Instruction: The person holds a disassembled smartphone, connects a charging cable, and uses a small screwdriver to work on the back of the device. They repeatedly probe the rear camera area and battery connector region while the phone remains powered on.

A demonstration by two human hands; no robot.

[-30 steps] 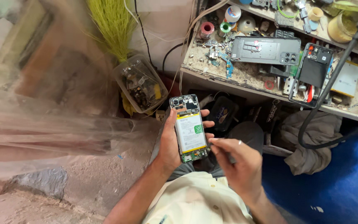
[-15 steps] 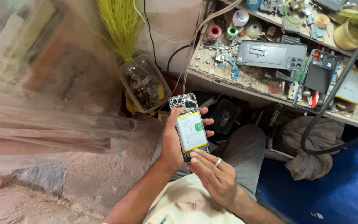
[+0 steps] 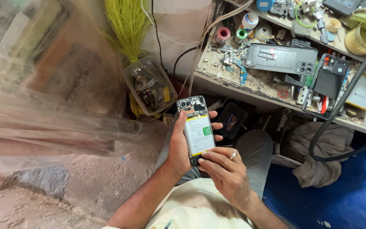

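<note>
Left hand [image 3: 178, 146]: wrapped round the left edge of an opened phone [image 3: 196, 127], thumb on the near-left edge, fingers [image 3: 215, 126] curled round from behind and showing on the right edge; a firm hold.
Right hand [image 3: 225, 171]: at the near end of the phone, fingers bent narrow and bunched, fingertips pressing on the phone's bottom edge; a ring [image 3: 232, 155] sits on one finger. Whether anything small is pinched between the fingertips cannot be told.
Opened phone: held upright over the person's lap, back cover off, white battery with a green patch facing up, camera and circuit parts at the far end.
Lap: grey trousers [image 3: 255, 157] and a cream shirt [image 3: 195, 210] just below the hands.
Plastic tub [image 3: 149, 85]: clear, on the floor left of the phone and farther off, filled with dark small parts.
Broom [image 3: 126, 25]: yellow-green bristles, standing at the far wall above the tub.
Counter [image 3: 250, 87]: far right, dusty and crowded; a grey phone back cover [image 3: 280, 58] lies flat on it, a second opened phone [image 3: 325, 85] to its right, tape rolls [image 3: 223, 34] toward the far left corner.
Black cable [image 3: 339, 110]: hangs from the upper right across the counter's edge and loops low.
Cloth [image 3: 318, 152]: crumpled, greyish, under the counter at right, on the blue floor [image 3: 344, 199].
Clear plastic sheet [image 3: 43, 118]: blurred, filling the left side.
</note>
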